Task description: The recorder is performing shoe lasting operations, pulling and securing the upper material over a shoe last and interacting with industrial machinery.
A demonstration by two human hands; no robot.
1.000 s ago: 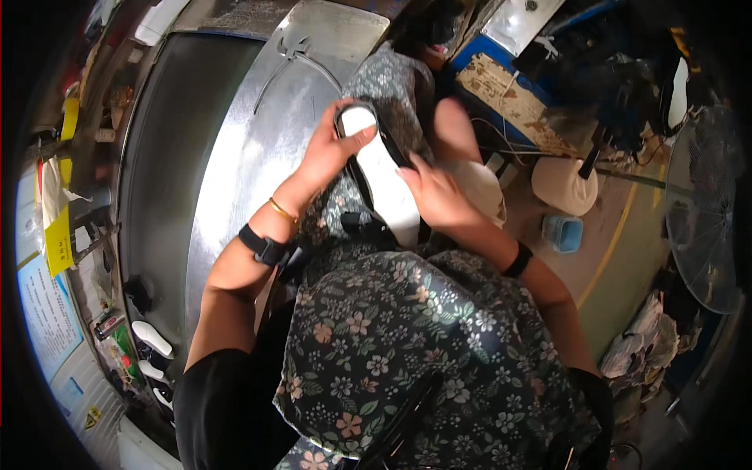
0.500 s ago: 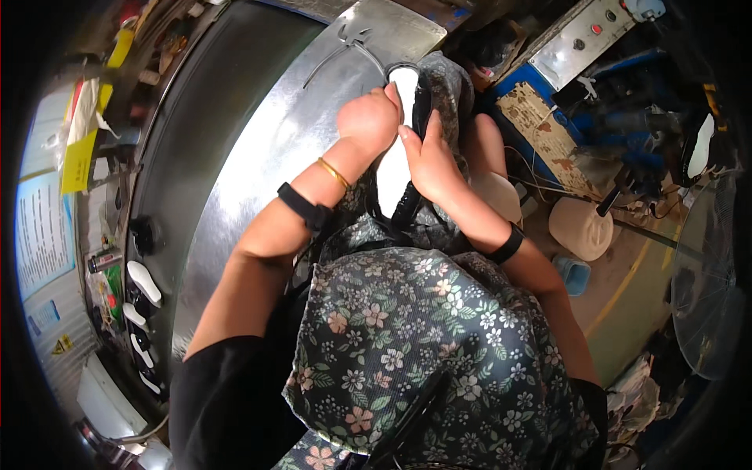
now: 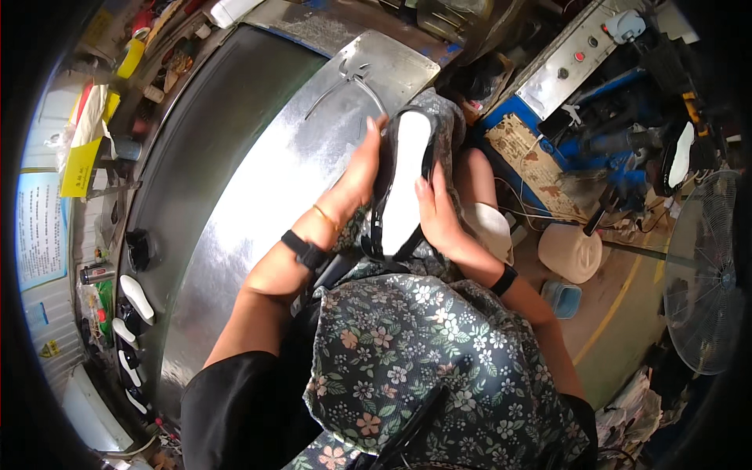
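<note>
A black shoe [image 3: 379, 217] with a white sole face [image 3: 410, 168] lies bottom-up on my lap, its length running away from me. My right hand [image 3: 440, 215] grips its right side, the thumb by the edge of the white face and the other fingers along the black side. On the shoe's left, my left hand [image 3: 362, 168] has its fingers stretched out, close to the black edge; whether it touches is hard to see. Metal pincers [image 3: 355, 77] with spread, curved handles lie on the shiny metal tabletop [image 3: 258, 172] beyond my left hand.
A dark belt [image 3: 196, 133] runs along the left, with several black shoes with white soles [image 3: 138, 298] on it. To the right are a control panel [image 3: 568, 66], a machine holding another shoe [image 3: 680, 157], a white plastic jug [image 3: 570, 252], a blue basket [image 3: 562, 298] and a fan [image 3: 705, 270].
My left hand has gone from a curled fist on the shoe to stretched fingers beside it. The white face now shows more fully. My right hand stays at the shoe's right side.
</note>
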